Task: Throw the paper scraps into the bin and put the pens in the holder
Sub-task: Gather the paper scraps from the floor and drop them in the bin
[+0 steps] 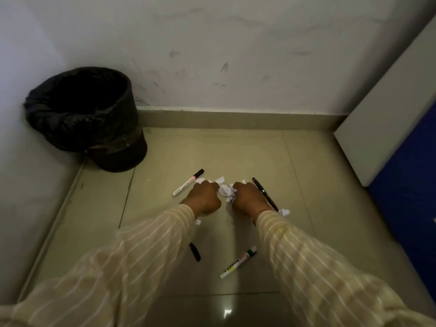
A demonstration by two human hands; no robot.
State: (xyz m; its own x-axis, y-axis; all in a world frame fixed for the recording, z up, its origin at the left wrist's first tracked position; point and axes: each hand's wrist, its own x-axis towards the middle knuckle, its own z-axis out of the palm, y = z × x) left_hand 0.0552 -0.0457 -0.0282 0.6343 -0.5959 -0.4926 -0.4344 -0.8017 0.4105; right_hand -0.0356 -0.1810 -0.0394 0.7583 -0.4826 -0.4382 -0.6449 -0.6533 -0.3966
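The step in hand looked to be gathering the paper scraps off the tiled floor (236, 149); the pens lay untouched. Far to the left of the left hand and beyond it, a black-lined bin (82, 114) stood in the corner. Just left of that hand lay a white marker (188, 182). The left hand (204, 197) was curled closed, seemingly around scraps, one white bit peeping above it. Between both hands sat crumpled paper scraps (227, 191), touching each. The right hand (249, 198) was likewise fisted, paper showing at its top. A black pen (265, 194) lay just right of it, another scrap (284, 212) beside the wrist. Nearer the person lay a black pen (194, 252) and green-capped marker (238, 262). Next, presumably, carry the scraps left to the bin. No holder was visible.
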